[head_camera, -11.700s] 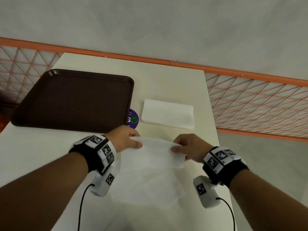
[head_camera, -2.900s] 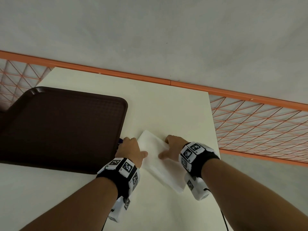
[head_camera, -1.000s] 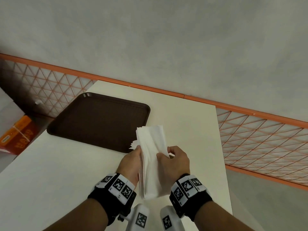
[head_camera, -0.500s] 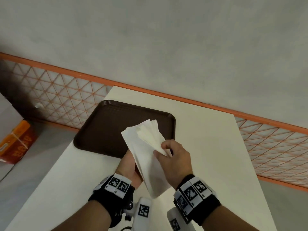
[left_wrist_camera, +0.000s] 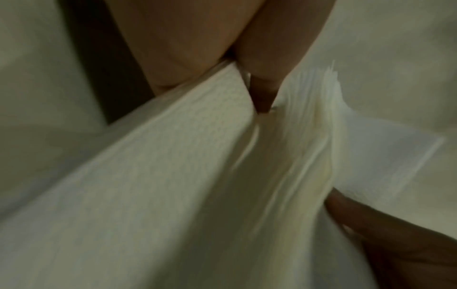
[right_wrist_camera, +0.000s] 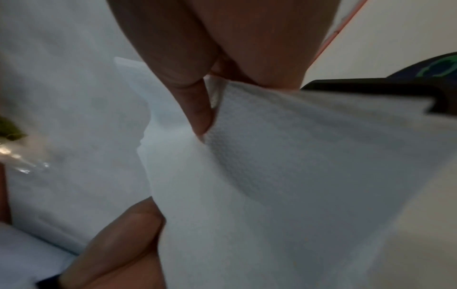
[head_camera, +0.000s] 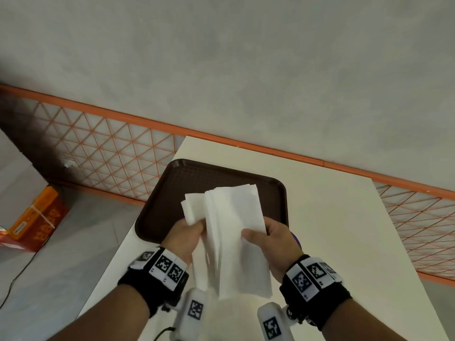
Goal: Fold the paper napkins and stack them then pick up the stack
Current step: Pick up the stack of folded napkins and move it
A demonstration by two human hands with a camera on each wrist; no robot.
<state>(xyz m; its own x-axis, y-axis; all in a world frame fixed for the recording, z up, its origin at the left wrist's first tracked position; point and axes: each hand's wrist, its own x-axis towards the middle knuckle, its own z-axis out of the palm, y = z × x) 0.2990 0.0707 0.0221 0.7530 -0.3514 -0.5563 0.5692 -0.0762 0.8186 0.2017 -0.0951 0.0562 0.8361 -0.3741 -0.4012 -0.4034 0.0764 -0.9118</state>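
A stack of folded white paper napkins (head_camera: 231,232) hangs in the air above the cream table (head_camera: 332,242), held between both hands in front of the brown tray. My left hand (head_camera: 187,232) grips its left side, fingers curled into the layers, which fan apart there. My right hand (head_camera: 268,238) pinches the right side, thumb on top. In the left wrist view the napkin layers (left_wrist_camera: 197,176) splay under my fingers (left_wrist_camera: 264,84). The right wrist view shows the textured napkin (right_wrist_camera: 296,156) pinched by my thumb (right_wrist_camera: 197,109).
A dark brown tray (head_camera: 187,193) lies on the table behind the stack. A purple round sticker (head_camera: 295,238) peeks out by my right hand. An orange box (head_camera: 34,217) sits on the floor at left. An orange mesh fence (head_camera: 110,148) runs behind the table.
The stack was lifted off the table between both hands. Over the last second it has turned and fanned open on the left, while the view swung left.
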